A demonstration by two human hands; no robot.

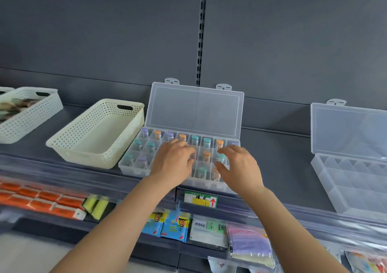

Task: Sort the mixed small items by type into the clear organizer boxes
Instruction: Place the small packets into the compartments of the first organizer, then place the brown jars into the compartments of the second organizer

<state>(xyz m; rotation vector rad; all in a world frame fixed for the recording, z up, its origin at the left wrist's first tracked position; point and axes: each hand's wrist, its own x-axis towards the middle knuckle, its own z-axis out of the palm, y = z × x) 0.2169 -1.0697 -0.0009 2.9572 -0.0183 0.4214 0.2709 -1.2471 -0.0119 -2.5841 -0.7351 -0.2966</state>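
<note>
Reaching over the open organizer box (136, 171) on the shelf, our left hand (173, 161) bends its fingers down into the middle compartments; we cannot tell if it pinches something. Our right hand (238, 165) hovers beside it with fingers spread, holding nothing. Small vials (207, 141) with teal, orange and purple caps stand mixed in the compartments. We judge the sorting is under way; next, one vial must be lifted and put with its own colour, perhaps in the second organizer (356, 180).

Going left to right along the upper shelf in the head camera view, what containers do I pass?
White perforated basket, partly filled → cream perforated basket → open clear organizer holding colour-capped vials → second open clear organizer.
</note>
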